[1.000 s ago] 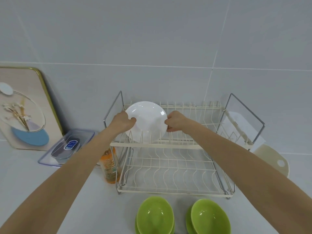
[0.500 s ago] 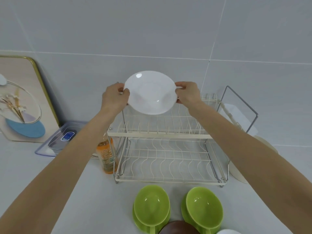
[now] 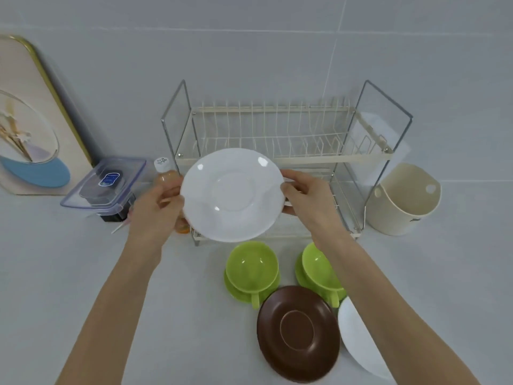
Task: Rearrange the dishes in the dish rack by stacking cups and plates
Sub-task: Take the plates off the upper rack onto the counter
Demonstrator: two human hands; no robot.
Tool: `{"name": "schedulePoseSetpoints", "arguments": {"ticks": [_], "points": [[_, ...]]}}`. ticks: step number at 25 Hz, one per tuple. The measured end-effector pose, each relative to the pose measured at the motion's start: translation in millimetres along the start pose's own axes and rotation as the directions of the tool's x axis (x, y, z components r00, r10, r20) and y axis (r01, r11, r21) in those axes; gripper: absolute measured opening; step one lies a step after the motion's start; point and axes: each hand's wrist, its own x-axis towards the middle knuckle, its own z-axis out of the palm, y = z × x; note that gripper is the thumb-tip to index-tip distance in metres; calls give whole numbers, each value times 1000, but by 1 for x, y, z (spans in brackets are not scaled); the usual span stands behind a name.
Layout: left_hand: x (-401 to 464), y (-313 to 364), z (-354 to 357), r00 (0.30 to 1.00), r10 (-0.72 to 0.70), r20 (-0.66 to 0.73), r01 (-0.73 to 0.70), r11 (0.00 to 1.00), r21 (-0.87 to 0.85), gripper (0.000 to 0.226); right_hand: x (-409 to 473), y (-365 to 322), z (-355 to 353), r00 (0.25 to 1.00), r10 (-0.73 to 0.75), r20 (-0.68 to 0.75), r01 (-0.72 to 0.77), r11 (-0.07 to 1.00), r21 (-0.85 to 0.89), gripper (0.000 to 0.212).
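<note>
I hold a white plate [image 3: 232, 194] in the air in front of the two-tier wire dish rack [image 3: 277, 134]. My left hand [image 3: 158, 209] grips its left rim and my right hand [image 3: 308, 198] grips its right rim. On the counter below stand two green cups on green saucers, one at the left [image 3: 252, 266] and one at the right [image 3: 319, 269]. A brown plate [image 3: 298, 332] lies nearer to me, and another white plate [image 3: 358, 340] lies to its right, partly hidden by my right forearm. Both rack tiers hold no dishes.
A cream utensil holder [image 3: 402, 201] stands right of the rack. Left of it are an orange bottle [image 3: 166, 176], a clear lidded container [image 3: 105, 184] and a framed picture [image 3: 30, 120] leaning on the tiled wall.
The white plate came up out of the rack's top tier and then down and toward me, in both hands. The view tilted down, showing the brown plate and a second white plate.
</note>
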Motion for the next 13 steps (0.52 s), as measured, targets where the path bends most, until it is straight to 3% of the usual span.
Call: {"name": "schedulePoseSetpoints", "arguments": {"ticks": [7,13], "points": [[-44,-83,-29,963,-268,-22,269,959,91,29,-55,84,24,980,194,35,-187,970,-155,34],[-67,-129,-50,925,-377,-43,379,907,184,19,-94,129,44,938,344,42,-331,925,-183,31]]}}
